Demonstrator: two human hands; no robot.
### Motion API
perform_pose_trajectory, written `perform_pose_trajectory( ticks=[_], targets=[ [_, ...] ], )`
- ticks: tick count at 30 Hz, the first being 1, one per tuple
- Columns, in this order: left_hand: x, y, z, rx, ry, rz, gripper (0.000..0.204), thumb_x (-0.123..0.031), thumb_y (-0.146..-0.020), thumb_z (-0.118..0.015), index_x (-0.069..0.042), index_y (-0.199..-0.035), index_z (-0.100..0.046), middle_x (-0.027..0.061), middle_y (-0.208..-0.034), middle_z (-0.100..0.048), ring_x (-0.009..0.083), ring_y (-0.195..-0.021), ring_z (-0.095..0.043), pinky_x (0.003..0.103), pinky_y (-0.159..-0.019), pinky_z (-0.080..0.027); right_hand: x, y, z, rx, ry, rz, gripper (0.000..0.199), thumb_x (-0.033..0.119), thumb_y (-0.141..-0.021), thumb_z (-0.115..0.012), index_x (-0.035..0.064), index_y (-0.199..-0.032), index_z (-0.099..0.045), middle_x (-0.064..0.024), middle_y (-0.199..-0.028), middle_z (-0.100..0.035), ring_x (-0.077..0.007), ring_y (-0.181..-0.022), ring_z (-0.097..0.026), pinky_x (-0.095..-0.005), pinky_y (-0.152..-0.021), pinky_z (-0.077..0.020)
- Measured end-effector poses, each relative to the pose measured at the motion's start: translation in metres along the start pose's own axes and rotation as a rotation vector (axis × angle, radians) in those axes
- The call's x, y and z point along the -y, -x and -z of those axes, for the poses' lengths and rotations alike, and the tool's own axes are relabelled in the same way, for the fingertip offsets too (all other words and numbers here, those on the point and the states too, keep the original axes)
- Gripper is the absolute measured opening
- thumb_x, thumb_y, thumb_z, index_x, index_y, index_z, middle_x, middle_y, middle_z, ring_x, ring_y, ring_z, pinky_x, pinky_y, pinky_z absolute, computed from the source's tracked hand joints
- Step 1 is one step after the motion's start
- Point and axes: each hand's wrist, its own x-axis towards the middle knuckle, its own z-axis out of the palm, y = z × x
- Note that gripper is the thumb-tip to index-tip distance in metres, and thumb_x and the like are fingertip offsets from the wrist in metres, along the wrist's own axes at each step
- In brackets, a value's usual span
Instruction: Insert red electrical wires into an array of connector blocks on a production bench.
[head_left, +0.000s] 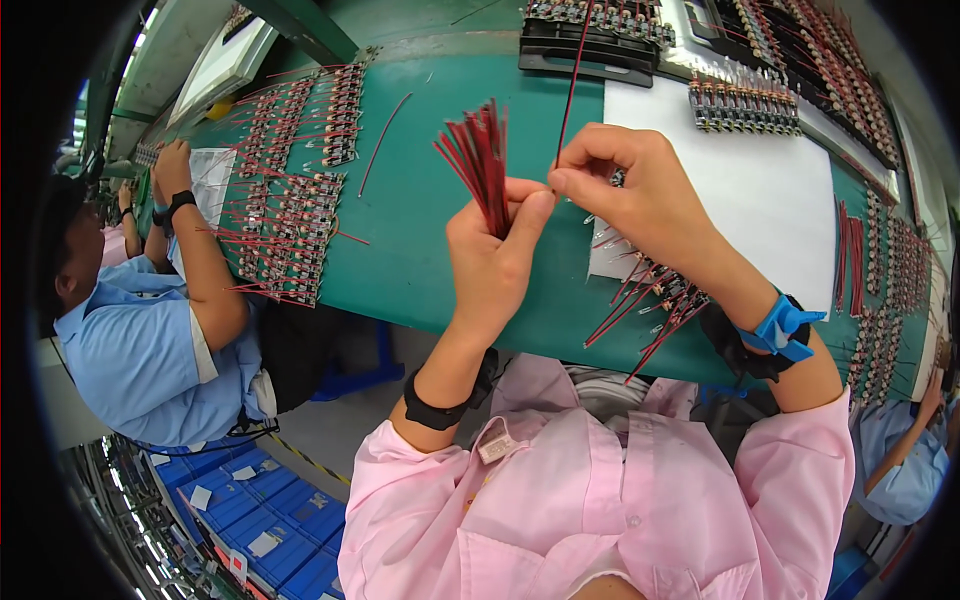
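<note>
My left hand (492, 268) is closed round a bundle of thin red and dark wires (484, 160), whose cut ends fan out above the fist. Close beside its thumb, my right hand (635, 185) pinches a single dark red wire (573, 92) that runs up past the top edge. The fingertips of both hands nearly meet at the lower end of that wire. Below my right forearm lies a cluster of small circuit boards (655, 285) with red wires sticking out, partly hidden by the arm. A white sheet (745, 190) lies under the right hand and forearm.
Rows of wired circuit boards (290, 230) cover the green bench (430, 290) at left, near a loose wire (383, 140). A board strip (745, 108) rests on the sheet; a black tray (588, 62) stands behind. Co-worker in blue (150, 340) sits left; blue bins (270, 515) stand below.
</note>
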Motion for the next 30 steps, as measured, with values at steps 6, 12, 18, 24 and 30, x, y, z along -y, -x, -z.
perform_pose_trajectory(
  ticks=[6, 12, 18, 24, 30],
  targets=[
    [0.0, 0.001, 0.001, -0.019, -0.171, -0.154, 0.014, -0.013, -0.079, -0.054, 0.001, -0.075, -0.055, -0.0046, -0.058, -0.046, 0.0006, -0.05, -0.034, 0.017, -0.044, -0.025, 0.003, 0.004, 0.002, 0.031, -0.004, -0.072, 0.012, 0.009, -0.071, -0.055, -0.0027, -0.069, -0.054, -0.0001, -0.056, -0.046, -0.0057, -0.053, -0.039, -0.0211, -0.049, -0.0338],
    [0.004, 0.001, 0.0, 0.043, -0.159, -0.092, 0.016, -0.014, -0.08, -0.054, 0.001, -0.075, -0.055, -0.0042, -0.059, -0.047, 0.001, -0.051, -0.034, 0.017, -0.044, -0.026, 0.002, 0.006, 0.006, 0.085, -0.03, -0.143, 0.014, 0.01, -0.071, -0.056, -0.0033, -0.069, -0.054, 0.0002, -0.056, -0.046, -0.0049, -0.053, -0.038, -0.02, -0.048, -0.0328],
    [0.007, 0.004, -0.003, 0.092, -0.092, -0.019, 0.014, -0.012, -0.079, -0.054, 0.002, -0.076, -0.055, -0.0042, -0.06, -0.047, 0.0009, -0.051, -0.035, 0.017, -0.043, -0.026, -0.004, 0.009, 0.004, 0.062, -0.09, -0.173, 0.014, 0.01, -0.071, -0.056, -0.0031, -0.069, -0.054, 0.0008, -0.056, -0.046, -0.0043, -0.053, -0.038, -0.0191, -0.047, -0.032],
    [0.009, 0.003, -0.001, 0.099, -0.059, 0.003, 0.012, -0.01, -0.079, -0.055, 0.002, -0.077, -0.055, -0.0045, -0.059, -0.047, 0.0001, -0.05, -0.034, 0.016, -0.042, -0.025, -0.007, 0.012, 0.003, 0.055, -0.097, -0.186, 0.014, 0.011, -0.071, -0.057, -0.0025, -0.068, -0.054, 0.0014, -0.056, -0.047, -0.0037, -0.052, -0.037, -0.0189, -0.047, -0.0318],
    [0.01, 0.004, 0.002, 0.13, -0.013, 0.101, 0.011, -0.01, -0.079, -0.055, 0.001, -0.08, -0.056, -0.0057, -0.055, -0.043, -0.0009, -0.046, -0.031, 0.016, -0.04, -0.022, -0.013, 0.01, 0.017, 0.089, -0.027, -0.178, 0.015, 0.012, -0.07, -0.058, -0.0021, -0.066, -0.054, 0.0019, -0.055, -0.046, -0.0036, -0.052, -0.038, -0.0187, -0.047, -0.0317]
  ],
)
